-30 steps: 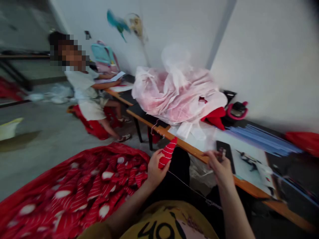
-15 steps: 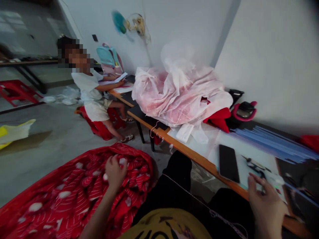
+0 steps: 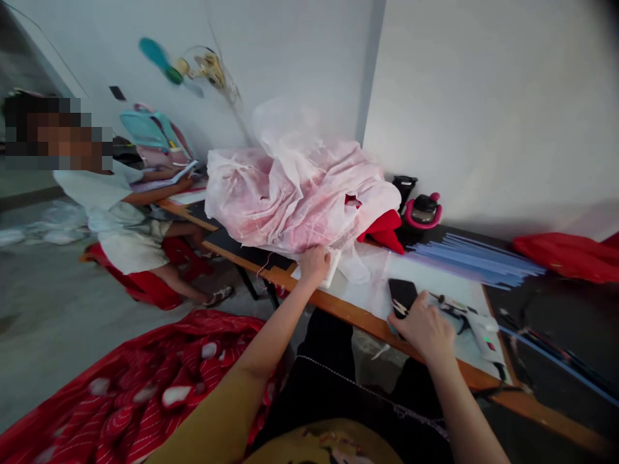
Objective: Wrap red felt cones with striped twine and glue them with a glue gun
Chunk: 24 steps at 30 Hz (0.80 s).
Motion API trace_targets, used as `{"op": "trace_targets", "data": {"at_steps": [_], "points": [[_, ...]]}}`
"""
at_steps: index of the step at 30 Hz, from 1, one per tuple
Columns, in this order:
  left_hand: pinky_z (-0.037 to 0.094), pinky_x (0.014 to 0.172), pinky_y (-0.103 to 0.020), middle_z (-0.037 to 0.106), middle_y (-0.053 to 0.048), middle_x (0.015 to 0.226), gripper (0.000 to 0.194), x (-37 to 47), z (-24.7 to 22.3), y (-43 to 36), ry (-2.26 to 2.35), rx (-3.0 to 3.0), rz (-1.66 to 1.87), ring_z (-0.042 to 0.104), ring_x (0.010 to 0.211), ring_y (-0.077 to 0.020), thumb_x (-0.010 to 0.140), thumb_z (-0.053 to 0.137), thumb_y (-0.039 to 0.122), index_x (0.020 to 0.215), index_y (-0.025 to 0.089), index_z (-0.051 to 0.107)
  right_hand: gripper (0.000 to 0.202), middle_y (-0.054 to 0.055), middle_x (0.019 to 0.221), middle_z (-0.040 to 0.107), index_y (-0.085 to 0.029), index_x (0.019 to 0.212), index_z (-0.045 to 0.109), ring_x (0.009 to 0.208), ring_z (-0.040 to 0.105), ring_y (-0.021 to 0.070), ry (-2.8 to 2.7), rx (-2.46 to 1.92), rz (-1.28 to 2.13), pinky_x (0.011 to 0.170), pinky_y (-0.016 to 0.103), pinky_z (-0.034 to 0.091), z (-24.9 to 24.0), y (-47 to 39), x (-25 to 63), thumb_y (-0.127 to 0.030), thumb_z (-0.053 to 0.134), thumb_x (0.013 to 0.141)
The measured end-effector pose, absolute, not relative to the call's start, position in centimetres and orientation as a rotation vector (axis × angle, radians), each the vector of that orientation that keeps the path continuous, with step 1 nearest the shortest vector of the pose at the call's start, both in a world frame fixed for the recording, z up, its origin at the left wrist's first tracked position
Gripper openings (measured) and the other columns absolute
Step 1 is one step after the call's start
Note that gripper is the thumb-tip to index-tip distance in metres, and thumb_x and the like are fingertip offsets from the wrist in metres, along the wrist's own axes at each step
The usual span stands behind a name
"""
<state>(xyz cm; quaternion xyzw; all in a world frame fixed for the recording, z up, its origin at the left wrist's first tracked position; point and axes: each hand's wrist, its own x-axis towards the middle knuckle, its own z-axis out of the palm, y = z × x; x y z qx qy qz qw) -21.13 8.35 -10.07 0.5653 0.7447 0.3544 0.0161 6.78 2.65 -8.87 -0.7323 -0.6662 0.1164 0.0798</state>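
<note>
Small workshop or workroom, as judged from the contents. A long desk (image 3: 348,312) is set along a plain pale wall (image 3: 483,116); a glue gun (image 3: 486,335) and a bundle of thin bluish strips (image 3: 476,258) are laid out on it. A big translucent bag (image 3: 290,193) with red material showing through is heaped toward the far side. Many striped red stuffed pieces (image 3: 120,412) are piled in a red sack (image 3: 62,386) beside the desk. Bare grey floor (image 3: 43,290), wall-mounted fan (image 3: 210,69). Some everyday use is also suggested: a backpack (image 3: 149,132) is seen near a seated person (image 3: 116,212).
</note>
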Motion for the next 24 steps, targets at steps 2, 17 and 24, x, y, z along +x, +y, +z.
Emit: {"op": "trace_targets", "data": {"at_steps": [2,17,24], "points": [[0.050,0.088,-0.045,0.074,-0.020,0.089,0.016,-20.8,-10.1,9.3,2.277,1.722,1.110,0.070,0.092,-0.0337,0.089,0.057,0.012,0.092,0.009,0.072,0.103,0.032,0.123,0.061,-0.002,0.149,0.038,0.120,0.057,0.0545,-1.718,-2.036,0.706,0.097,0.068,0.041,-8.8,3.4,7.6,-0.051,0.074,0.066],[0.055,0.063,-0.023,0.077,-0.006,0.083,0.011,-19.4,-10.5,3.2,1.510,1.709,1.587,0.075,0.080,-0.0196,0.087,0.068,0.026,0.087,0.016,0.072,0.043,-0.004,0.063,0.061,-0.020,0.078,0.057,0.045,0.055,0.0113,-0.813,-1.043,1.626,0.042,0.024,0.050,-6.9,7.9,-4.4,-0.055,0.074,0.058],[0.059,0.077,-0.029,0.079,-0.009,0.101,0.020,-20.8,-10.5,2.1,1.505,1.682,1.720,0.076,0.090,-0.0217,0.093,0.064,0.028,0.106,0.018,0.075,0.037,-0.006,0.063,0.061,-0.022,0.081,0.059,0.043,0.051,0.0096,-0.704,-1.035,1.615,0.046,0.025,0.053,-6.0,9.4,-7.0,-0.050,0.074,0.064]]}}
